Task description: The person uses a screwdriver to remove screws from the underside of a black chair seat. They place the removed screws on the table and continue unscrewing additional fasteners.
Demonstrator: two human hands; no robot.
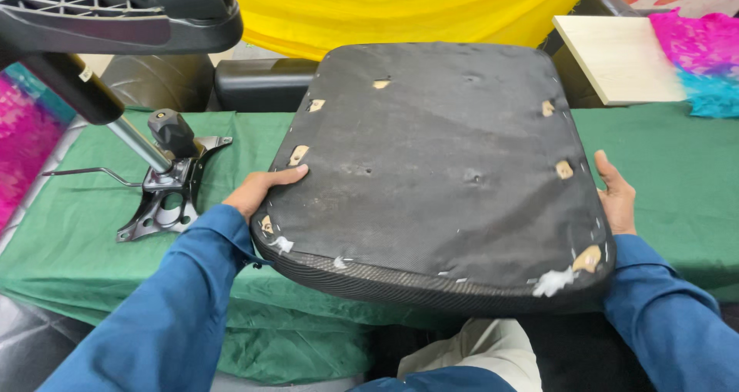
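A large black office-chair seat cushion (439,161) is held upside down, its dark fabric underside facing up with several small tears showing wood and bits of white foam. My left hand (258,192) grips its left edge, thumb on top. My right hand (616,196) holds its right edge, fingers flat along the side. Its near edge hangs over my lap; the far part is above the green-covered table (670,184).
A black metal chair tilt mechanism (169,188) with a gas cylinder (69,84) lies on the table's left. A chair base (115,11) is at top left. A light wooden board (616,57) and a pink and blue cloth (704,57) lie at top right, with yellow fabric (400,7) behind.
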